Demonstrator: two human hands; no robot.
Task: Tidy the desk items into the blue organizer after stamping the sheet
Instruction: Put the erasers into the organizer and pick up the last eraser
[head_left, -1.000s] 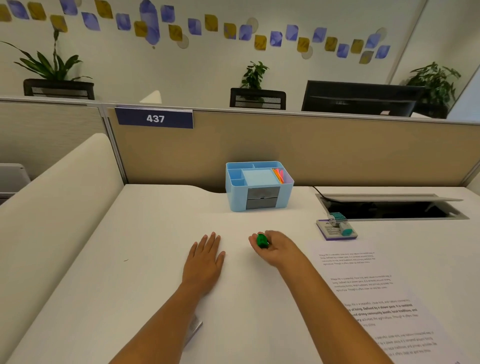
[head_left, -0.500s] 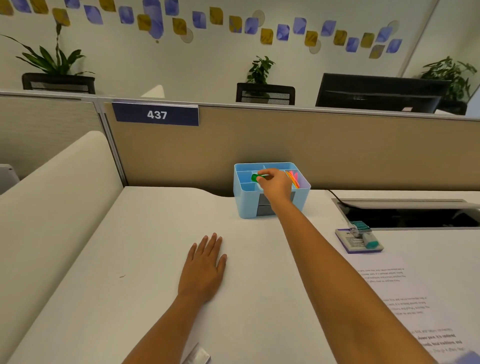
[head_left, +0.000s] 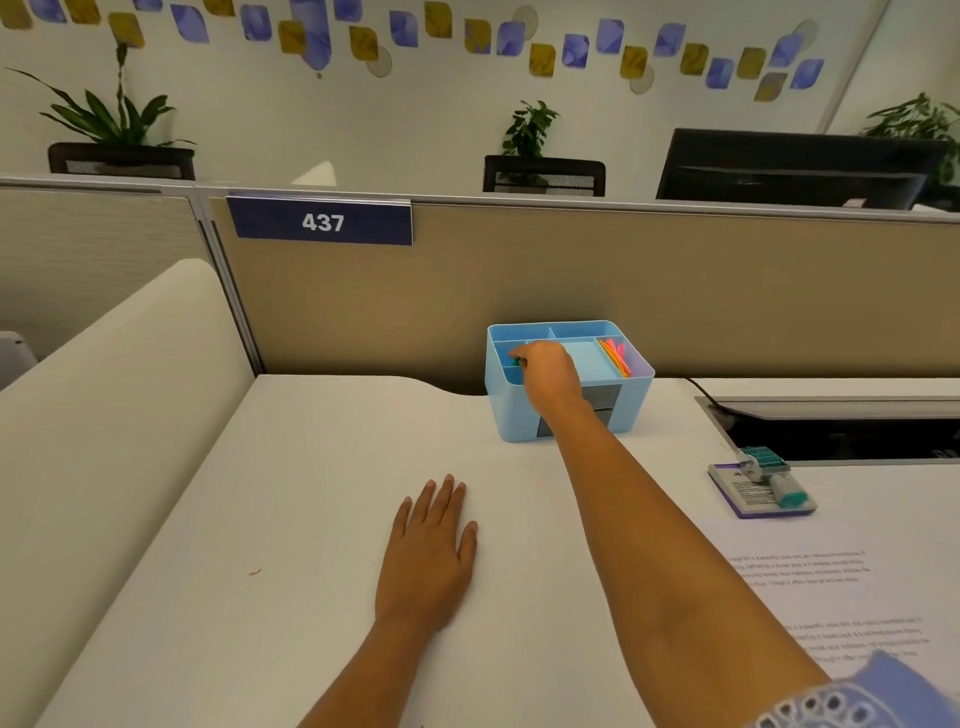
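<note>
**Deposit Step: Green Item**

The small green plastic item (head_left: 514, 359) is pinched in the curled fingers of the right hand (head_left: 548, 371), within the left compartment of the light-blue plastic organizer (head_left: 511, 415), upper centre. The left hand (head_left: 428, 551) is laid flat, fingers straight, on the white desk (head_left: 311, 519). Release is called for next; the teal roller stamp (head_left: 771, 480), right, is not yet stowed.

1. "437" in white numerals stands on a dark blue plate (head_left: 319, 222) fixed near the top of the beige partition (head_left: 571, 280).
2. Printed paragraphs cover the white sheet (head_left: 831, 597) on the table (head_left: 311, 519), too small and blurred to read.
3. Dark print on the purple-edged pad (head_left: 748, 493) is illegible.
</note>
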